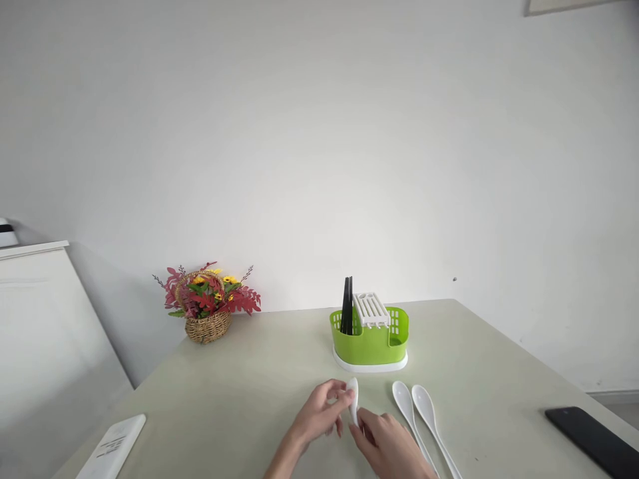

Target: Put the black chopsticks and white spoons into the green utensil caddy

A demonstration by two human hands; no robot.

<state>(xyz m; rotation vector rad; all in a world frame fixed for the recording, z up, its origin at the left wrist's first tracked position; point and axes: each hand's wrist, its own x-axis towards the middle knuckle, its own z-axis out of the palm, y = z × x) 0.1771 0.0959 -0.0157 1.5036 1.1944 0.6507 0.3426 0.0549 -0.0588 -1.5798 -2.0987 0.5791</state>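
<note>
My left hand (319, 411) and my right hand (387, 442) meet low over the table, both gripping a white spoon (353, 398) whose bowl points up between the fingers. Two more white spoons (417, 406) lie side by side on the table just right of my right hand. Behind them stands a green cutlery holder (372, 342) on a white base, with black chopsticks (347, 305) upright in its left compartment and a white slotted insert (371, 309) on top.
A wicker basket of red and yellow flowers (207, 303) sits at the table's back left by the wall. A white remote (112, 446) lies at the front left edge, a black phone (592, 439) at the front right. A white cabinet (40, 332) stands to the left.
</note>
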